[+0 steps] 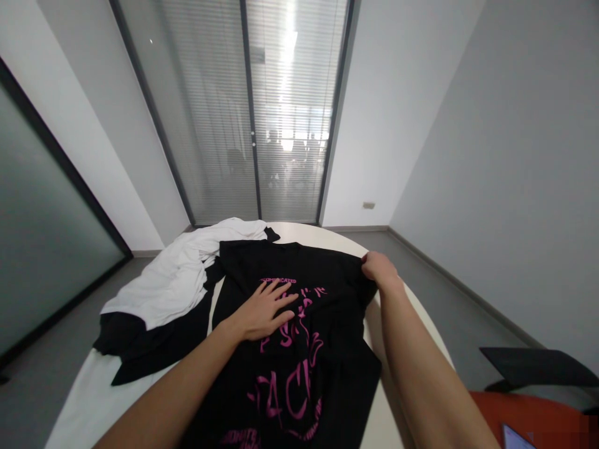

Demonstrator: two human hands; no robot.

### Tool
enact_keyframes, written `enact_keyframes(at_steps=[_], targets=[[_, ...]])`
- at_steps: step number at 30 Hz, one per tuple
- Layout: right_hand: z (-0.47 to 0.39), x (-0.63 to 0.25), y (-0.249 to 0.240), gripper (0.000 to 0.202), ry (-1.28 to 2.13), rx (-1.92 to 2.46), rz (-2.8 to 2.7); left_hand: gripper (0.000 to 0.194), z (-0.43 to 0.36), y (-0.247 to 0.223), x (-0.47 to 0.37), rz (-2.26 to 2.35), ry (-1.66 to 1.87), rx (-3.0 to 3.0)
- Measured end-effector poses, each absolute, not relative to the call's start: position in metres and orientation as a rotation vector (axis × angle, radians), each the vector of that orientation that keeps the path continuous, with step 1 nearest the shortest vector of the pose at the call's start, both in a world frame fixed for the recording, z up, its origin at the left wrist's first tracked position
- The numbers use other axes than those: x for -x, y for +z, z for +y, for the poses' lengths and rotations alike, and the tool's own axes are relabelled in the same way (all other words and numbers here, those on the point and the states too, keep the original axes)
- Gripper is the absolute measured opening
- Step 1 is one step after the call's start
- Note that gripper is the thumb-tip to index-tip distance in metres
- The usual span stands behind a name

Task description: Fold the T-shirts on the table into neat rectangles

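A black T-shirt (337,349) with pink lettering lies spread over the table in front of me. Flat on its printed chest rests my left hand (269,310), fingers spread. At the shirt's far right corner, by the sleeve, my right hand (380,269) is closed in a pinch on the fabric. The shirt's near end runs out of the bottom of the view.
White and black garments (163,280) are heaped on the left part of the pale round table (322,236). An orange chair (538,418) with a black armrest stands at the lower right, a phone-like screen (515,436) on it. Glass panels with blinds are beyond.
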State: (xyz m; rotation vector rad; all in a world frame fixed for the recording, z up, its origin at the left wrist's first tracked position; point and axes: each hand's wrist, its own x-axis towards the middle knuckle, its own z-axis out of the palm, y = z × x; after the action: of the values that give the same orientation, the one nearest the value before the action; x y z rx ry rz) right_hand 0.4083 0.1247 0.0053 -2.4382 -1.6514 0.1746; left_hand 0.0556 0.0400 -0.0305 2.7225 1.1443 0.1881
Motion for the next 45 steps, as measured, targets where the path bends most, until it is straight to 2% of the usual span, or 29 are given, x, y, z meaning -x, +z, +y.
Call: enact_keyframes(at_steps=[6,11,13,17,21,25,32,40,45], targets=[[0.121,-0.376,0.038,0.052,0.077,2.066,-1.937,0.056,0.039,-0.030,-0.056,1.152,0.202,-2.721],[0.105,-0.341,0.050,0.052,0.561,1.563,-2.327,0.058,0.038,-0.029,-0.057,1.146,0.220,-2.723],[0.106,-0.342,0.048,0.045,0.680,1.585,-2.287,0.058,0.038,-0.030,-0.057,1.148,0.216,-2.725],[0.119,-0.364,0.033,0.030,0.358,2.066,-1.932,0.059,0.038,-0.029,-0.058,1.149,0.193,-2.728],[0.128,-0.385,0.009,0.035,0.276,2.350,-1.661,0.061,0.037,-0.027,-0.058,1.145,0.188,-2.727],[0.131,-0.389,-0.014,0.036,0.324,2.369,-1.576,0.061,0.036,-0.027,-0.057,1.139,0.193,-2.728],[0.148,-0.391,-0.028,0.020,0.423,2.187,-1.498,0.060,0.038,-0.029,-0.056,1.135,0.208,-2.727],[0.153,-0.386,-0.036,0.042,0.680,1.873,-1.394,0.059,0.037,-0.028,-0.057,1.141,0.218,-2.723],[0.153,-0.389,-0.043,0.059,0.639,1.873,-1.343,0.059,0.037,-0.028,-0.057,1.142,0.215,-2.715]])
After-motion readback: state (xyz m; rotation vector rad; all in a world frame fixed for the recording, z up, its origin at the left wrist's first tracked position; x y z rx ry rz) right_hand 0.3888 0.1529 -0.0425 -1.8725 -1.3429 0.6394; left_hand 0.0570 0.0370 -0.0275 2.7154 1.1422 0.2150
